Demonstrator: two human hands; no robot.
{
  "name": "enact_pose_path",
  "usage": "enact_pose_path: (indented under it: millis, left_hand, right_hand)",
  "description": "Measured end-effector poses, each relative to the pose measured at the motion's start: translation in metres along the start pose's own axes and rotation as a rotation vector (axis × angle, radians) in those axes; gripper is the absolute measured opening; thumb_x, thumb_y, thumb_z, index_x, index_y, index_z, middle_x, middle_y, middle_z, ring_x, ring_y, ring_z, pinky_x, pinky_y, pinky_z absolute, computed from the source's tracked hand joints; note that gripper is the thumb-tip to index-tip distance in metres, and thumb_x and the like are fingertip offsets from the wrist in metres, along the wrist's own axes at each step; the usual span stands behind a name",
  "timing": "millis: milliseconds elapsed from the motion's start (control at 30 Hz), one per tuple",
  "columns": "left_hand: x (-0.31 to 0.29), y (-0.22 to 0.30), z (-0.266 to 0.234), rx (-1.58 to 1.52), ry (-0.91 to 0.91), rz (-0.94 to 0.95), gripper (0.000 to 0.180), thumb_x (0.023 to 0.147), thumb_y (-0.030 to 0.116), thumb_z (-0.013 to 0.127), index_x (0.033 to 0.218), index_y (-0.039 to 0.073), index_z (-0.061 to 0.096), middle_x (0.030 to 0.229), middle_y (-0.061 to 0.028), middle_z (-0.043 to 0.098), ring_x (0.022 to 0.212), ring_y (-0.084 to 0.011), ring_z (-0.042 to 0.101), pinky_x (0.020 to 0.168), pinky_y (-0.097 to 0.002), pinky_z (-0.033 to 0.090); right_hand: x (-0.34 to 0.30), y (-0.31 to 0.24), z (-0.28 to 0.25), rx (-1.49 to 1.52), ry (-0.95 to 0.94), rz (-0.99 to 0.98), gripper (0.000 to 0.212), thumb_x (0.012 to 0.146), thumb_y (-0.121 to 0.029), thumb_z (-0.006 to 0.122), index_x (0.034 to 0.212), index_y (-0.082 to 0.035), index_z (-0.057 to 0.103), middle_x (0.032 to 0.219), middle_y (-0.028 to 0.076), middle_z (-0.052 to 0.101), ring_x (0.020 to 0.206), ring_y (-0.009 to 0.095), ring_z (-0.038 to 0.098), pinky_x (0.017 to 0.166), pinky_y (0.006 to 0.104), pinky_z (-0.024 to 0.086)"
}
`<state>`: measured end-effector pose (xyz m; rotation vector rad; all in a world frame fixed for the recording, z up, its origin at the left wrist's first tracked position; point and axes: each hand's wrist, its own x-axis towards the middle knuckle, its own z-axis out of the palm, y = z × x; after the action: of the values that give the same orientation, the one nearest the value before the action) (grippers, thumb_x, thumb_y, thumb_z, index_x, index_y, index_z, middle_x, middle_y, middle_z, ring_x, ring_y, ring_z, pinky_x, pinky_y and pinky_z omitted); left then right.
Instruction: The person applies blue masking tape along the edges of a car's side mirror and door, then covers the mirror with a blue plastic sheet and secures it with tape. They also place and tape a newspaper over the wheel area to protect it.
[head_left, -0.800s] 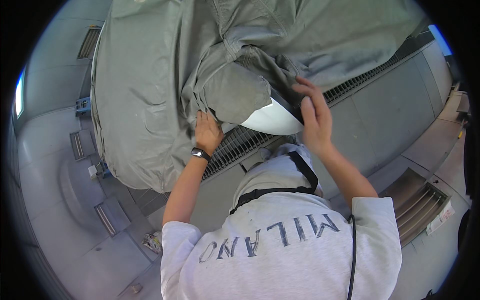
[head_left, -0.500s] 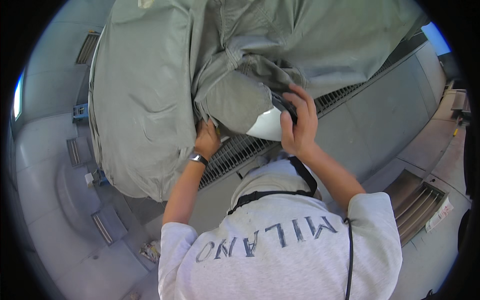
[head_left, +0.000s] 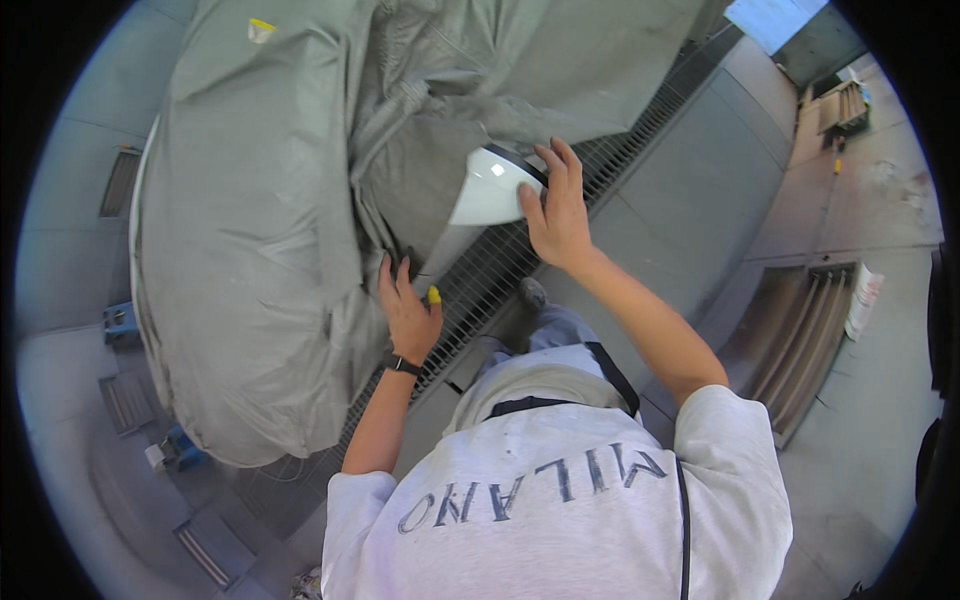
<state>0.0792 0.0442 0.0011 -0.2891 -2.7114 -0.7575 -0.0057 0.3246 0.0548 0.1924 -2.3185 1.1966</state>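
A vehicle-shaped bulk lies under a grey-green fabric cover [head_left: 250, 210]. From a fold of the cover sticks out a glossy white side mirror [head_left: 485, 195] with a dark edge; its inner part is still under the cloth. My right hand [head_left: 562, 222] is at the mirror's outer end, thumb against the white shell and fingers spread beyond the dark edge. Lower left, my left hand [head_left: 410, 318] has its fingers apart, their tips touching the cover below the mirror. A small yellow thing [head_left: 433, 295] shows at its thumb; I cannot make out what it is.
A dark floor grating [head_left: 490, 270] runs diagonally beneath the cover's edge and my feet. On the right lies a slatted panel [head_left: 805, 340] with a paper beside it. Blue stands [head_left: 121, 325] are on the left. A yellow-and-white scrap [head_left: 261, 30] sits on the cover.
More of the white mirror shows, as the cloth has slid back from it. My left hand has let go of the cloth and spread its fingers. The view has shifted.
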Motion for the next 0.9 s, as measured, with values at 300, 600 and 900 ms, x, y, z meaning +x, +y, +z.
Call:
enact_pose_path:
  millis: [300, 600, 900]
  left_hand:
    - [-0.380, -0.098, 0.052, 0.022, -0.991, -0.724, 0.056, 0.095, 0.033, 0.066, 0.142, 0.006, 0.057, 0.128, -0.0315, 0.065, 0.118, -0.0453, 0.064, 0.098, -0.0538, 0.053]
    - [-0.495, -0.014, -0.007, 0.086, -0.938, -1.120, 0.049, 0.093, 0.027, 0.067, 0.136, 0.004, 0.061, 0.122, -0.0273, 0.069, 0.114, -0.0412, 0.067, 0.097, -0.0497, 0.054]
    - [-0.408, 0.082, -0.008, 0.026, -0.838, -0.929, 0.043, 0.091, 0.021, 0.068, 0.130, 0.003, 0.066, 0.117, -0.0230, 0.073, 0.111, -0.0371, 0.070, 0.096, -0.0456, 0.055]
  right_hand:
    - [-0.230, 0.136, -0.011, -0.313, -1.674, 0.338, 0.063, 0.099, -0.044, 0.060, 0.147, -0.004, 0.049, 0.144, 0.025, 0.057, 0.135, 0.041, 0.051, 0.115, 0.0470, 0.039]
    - [-0.253, 0.224, -0.049, -0.365, -1.583, 0.295, 0.049, 0.094, -0.045, 0.058, 0.111, -0.003, 0.076, 0.120, 0.022, 0.073, 0.113, 0.041, 0.068, 0.099, 0.0506, 0.053]
    - [-0.366, 0.213, -0.090, -0.253, -1.226, 0.580, 0.038, 0.095, -0.030, 0.053, 0.106, -0.002, 0.077, 0.114, 0.026, 0.073, 0.113, 0.040, 0.069, 0.096, 0.0501, 0.055]
